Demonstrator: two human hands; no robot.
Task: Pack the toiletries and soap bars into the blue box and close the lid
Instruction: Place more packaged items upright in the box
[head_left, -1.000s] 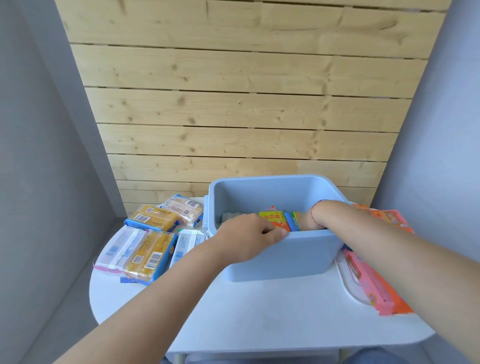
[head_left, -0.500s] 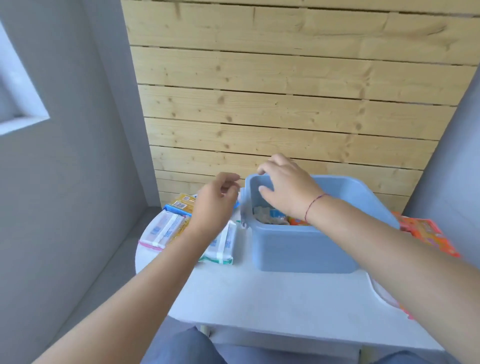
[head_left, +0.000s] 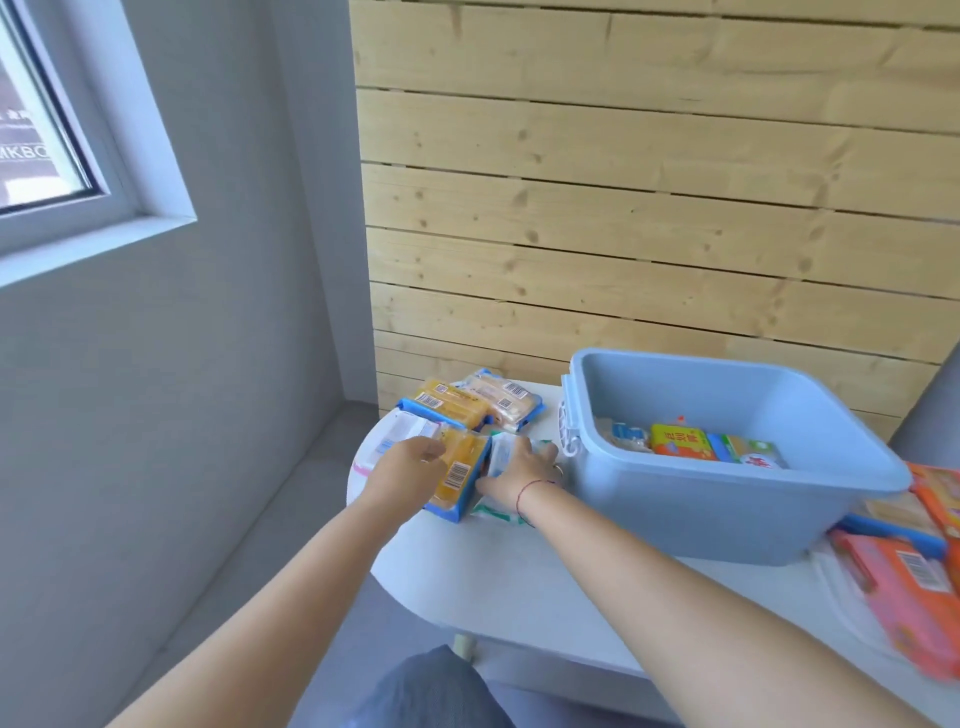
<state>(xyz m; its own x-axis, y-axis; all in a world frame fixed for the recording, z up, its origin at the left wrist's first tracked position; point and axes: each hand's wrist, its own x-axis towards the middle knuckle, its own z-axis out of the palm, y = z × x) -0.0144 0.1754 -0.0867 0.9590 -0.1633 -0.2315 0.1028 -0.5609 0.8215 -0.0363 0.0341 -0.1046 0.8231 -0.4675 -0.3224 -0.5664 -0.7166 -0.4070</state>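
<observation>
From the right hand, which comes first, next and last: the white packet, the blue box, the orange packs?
1. White packet: under the right hand, touching it, at the table's left end.
2. Blue box: just to the hand's right, its latch side closest.
3. Orange packs: farthest, past the box at the table's right end.

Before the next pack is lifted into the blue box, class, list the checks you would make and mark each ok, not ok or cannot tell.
1. Blue box open, lid off: ok.
2. Free room inside the box above the packs already there: ok.
3. Left hand on the yellow soap pack: ok.
4. Right hand on the white-and-green pack: ok.
5. Firm grip on either pack: cannot tell.
6. Lid within reach: cannot tell.
</observation>
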